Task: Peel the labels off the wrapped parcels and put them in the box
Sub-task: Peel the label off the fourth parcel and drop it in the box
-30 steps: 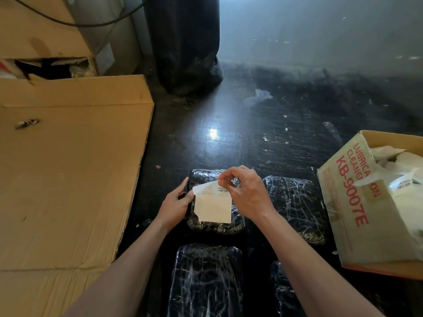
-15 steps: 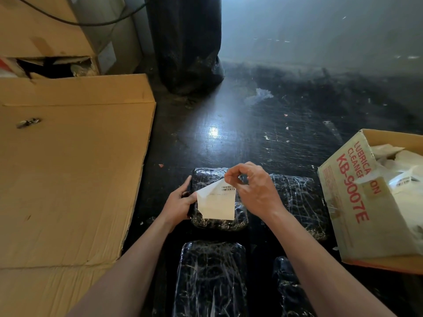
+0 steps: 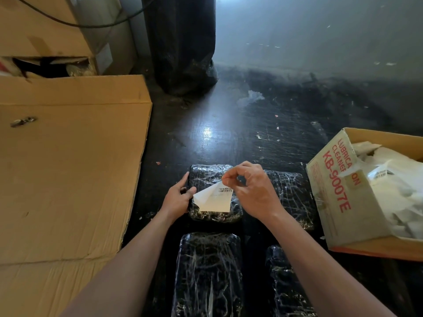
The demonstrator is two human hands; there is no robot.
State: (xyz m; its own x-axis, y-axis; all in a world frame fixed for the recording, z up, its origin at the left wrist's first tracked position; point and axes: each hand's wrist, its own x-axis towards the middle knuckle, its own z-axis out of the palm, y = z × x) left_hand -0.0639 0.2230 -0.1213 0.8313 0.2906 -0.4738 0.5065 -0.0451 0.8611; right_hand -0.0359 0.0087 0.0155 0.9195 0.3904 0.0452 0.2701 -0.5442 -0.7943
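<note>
Four black parcels in clear wrap on a dark, glossy floor (image 3: 229, 138), laid two by two. At the far left of the four, the worked parcel (image 3: 212, 175), with a white label (image 3: 214, 201) on its top face. Left hand (image 3: 177, 197) against that parcel's left side, thumb on the wrap near the label's left corner, remaining digits curled along the edge; whether the hand truly clamps the parcel cannot be told. Right hand (image 3: 254, 191) above the parcel, fingers (image 3: 229, 176) pinched shut on the label's top corner, lifting it so the upper left portion folds away from the wrap while the lower edge lies flat on the parcel; barcode print visible near the top right of the label. Just right of it, partly behind the right hand, a second parcel (image 3: 295, 197). Nearer the camera, between the forearms, a third parcel (image 3: 208, 271), and to its right a fourth parcel (image 3: 288, 284), partly under the right forearm. At the right edge of the floor, an open cardboard box (image 3: 338, 202) with red lettering on its side, tilted, filled with crumpled white peeled labels (image 3: 393, 186). Along the left, flattened cardboard sheets (image 3: 68, 168) on the floor. At the far end, upright against the wall, a black bag (image 3: 183, 46).
</note>
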